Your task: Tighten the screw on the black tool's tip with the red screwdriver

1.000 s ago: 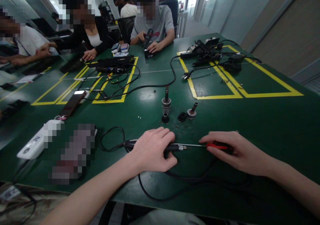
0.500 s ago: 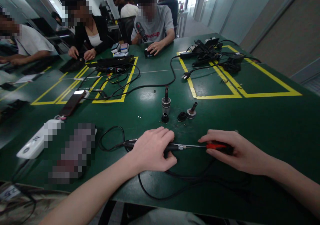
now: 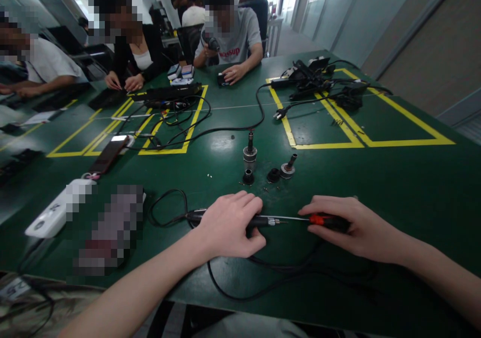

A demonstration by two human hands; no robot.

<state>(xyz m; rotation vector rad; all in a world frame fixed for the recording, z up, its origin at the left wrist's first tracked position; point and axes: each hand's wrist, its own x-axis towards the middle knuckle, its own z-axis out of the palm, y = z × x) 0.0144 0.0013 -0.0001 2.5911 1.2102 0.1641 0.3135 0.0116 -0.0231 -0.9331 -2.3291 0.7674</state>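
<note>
My left hand (image 3: 235, 225) is closed over a black corded tool (image 3: 259, 222), slim like a pen, with a silver collar and a thin metal tip pointing right. In my right hand (image 3: 353, 228) is a screwdriver (image 3: 317, 220) with a red and black handle, held between thumb and fingers. Its long shaft runs left, just above the tool's tip, toward my left fingers; its far end is hidden. Beyond my hands stands a metal cylindrical part (image 3: 250, 153) with a black collar piece (image 3: 248, 177) before it. A black ring (image 3: 273, 175), a stemmed metal part (image 3: 288, 169) and several tiny screws lie close by.
A pixelated flat object (image 3: 112, 228), a white power strip (image 3: 58, 210) and a phone (image 3: 108, 155) lie to the left. Cables loop below my hands. Farther back are a plug (image 3: 280, 113), a cable heap (image 3: 308, 77), yellow tape and co-workers, one holding a drill-like tool (image 3: 210, 41).
The screwdriver handle has turned slightly in my right fingers, its red part looking different. My left hand stays put. Across the table, the co-worker's drill-like tool has tilted.
</note>
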